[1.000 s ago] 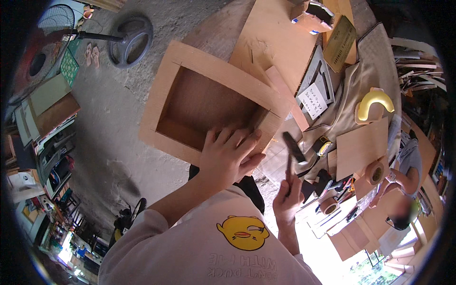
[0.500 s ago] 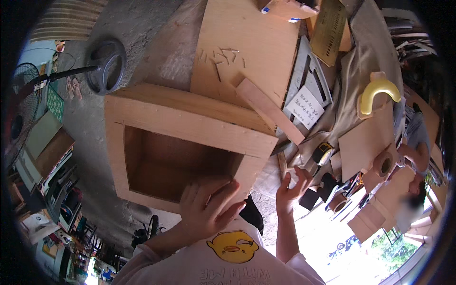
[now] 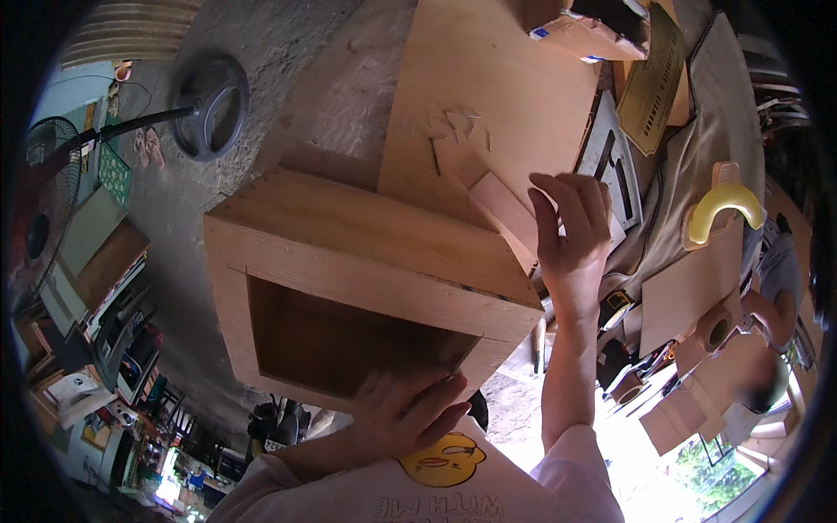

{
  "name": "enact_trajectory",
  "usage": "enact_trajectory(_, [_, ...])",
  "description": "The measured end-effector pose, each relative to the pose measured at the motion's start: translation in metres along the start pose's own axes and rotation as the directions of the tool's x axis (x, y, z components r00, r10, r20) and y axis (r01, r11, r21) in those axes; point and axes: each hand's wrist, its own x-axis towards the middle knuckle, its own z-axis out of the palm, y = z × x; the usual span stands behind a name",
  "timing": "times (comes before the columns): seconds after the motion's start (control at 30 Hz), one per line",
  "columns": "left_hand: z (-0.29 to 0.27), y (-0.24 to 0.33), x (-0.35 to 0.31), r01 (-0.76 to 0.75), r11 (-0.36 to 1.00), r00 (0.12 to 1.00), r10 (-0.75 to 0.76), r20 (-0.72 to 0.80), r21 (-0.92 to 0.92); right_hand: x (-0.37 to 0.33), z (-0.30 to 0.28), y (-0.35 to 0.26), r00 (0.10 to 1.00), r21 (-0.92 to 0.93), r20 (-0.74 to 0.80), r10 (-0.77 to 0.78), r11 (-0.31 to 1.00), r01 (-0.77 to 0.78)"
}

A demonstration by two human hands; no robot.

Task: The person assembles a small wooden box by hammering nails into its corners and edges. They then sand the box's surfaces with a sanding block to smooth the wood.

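Note:
A wooden box (image 3: 366,261) with a rectangular opening in its front panel stands before me, tilted in view. My left hand (image 3: 405,410) lies against the lower right edge of that opening, fingers stretched out and slightly blurred. To the right of the box my right hand (image 3: 575,231) is raised, its fingers curved and apart from the thumb, with nothing seen in them. Beneath and beside it lie a thin wooden strip (image 3: 506,213) and a mostly covered white paper note. Several nails (image 3: 453,131) are scattered on the plywood board (image 3: 471,52) behind the box.
A cardboard carton (image 3: 593,30) and a gold plaque (image 3: 654,78) are at the back. Rightward are a metal square (image 3: 623,166), a yellow curved piece (image 3: 724,213), a tape measure (image 3: 615,307) and another person (image 3: 776,305). A fan (image 3: 44,209) stands at left.
My right hand has risen from beside the box's lower right corner to above the wooden strip and note. My left hand stays on the box. The whole view has shifted slightly.

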Motion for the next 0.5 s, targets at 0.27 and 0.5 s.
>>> enact_trajectory(0.27, [0.003, -0.004, -0.005, -0.005, 0.998, 1.000, 0.006, 0.010, -0.067, 0.048, 0.026, -0.007, 0.983, 0.028, 0.067, -0.169, 0.986, 0.167])
enact_trajectory(0.5, [0.003, -0.005, -0.009, -0.025, 0.999, 1.000, 0.025, 0.003, -0.034, 0.062, 0.036, -0.008, 0.985, -0.014, 0.056, -0.164, 0.986, 0.165])
